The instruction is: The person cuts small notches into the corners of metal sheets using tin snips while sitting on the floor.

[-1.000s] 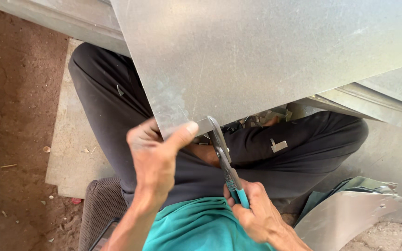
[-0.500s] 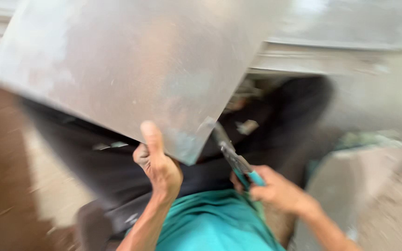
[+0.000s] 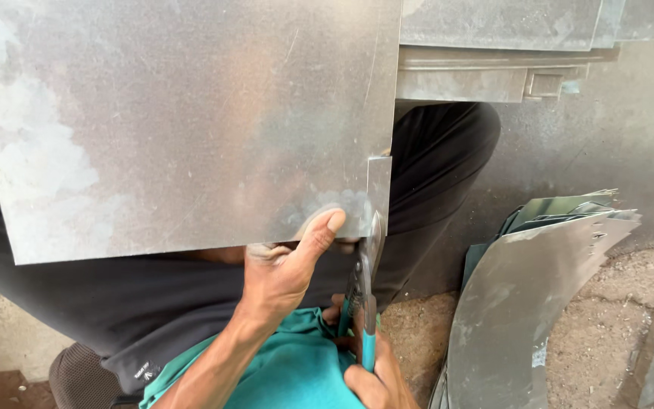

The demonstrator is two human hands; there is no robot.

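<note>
A large flat galvanised metal sheet (image 3: 175,121) fills the upper left of the head view, held up over my dark-trousered legs. My left hand (image 3: 285,265) grips its lower right corner, thumb pressed on the face. My right hand (image 3: 369,371) holds tin snips (image 3: 363,295) with teal handles. The snips' blades sit at the sheet's lower right edge, where a narrow cut strip (image 3: 378,193) stands off from the sheet.
A stack of curved metal offcuts (image 3: 524,295) leans at the right on sandy ground (image 3: 607,318). Folded metal sections (image 3: 493,72) lie behind my knees. A pale concrete slab (image 3: 1,333) shows at the lower left.
The sheet has swung round from tilted to nearly square to me. My left hand shifted its hold to the lower right corner, and the snips now bite along the right edge.
</note>
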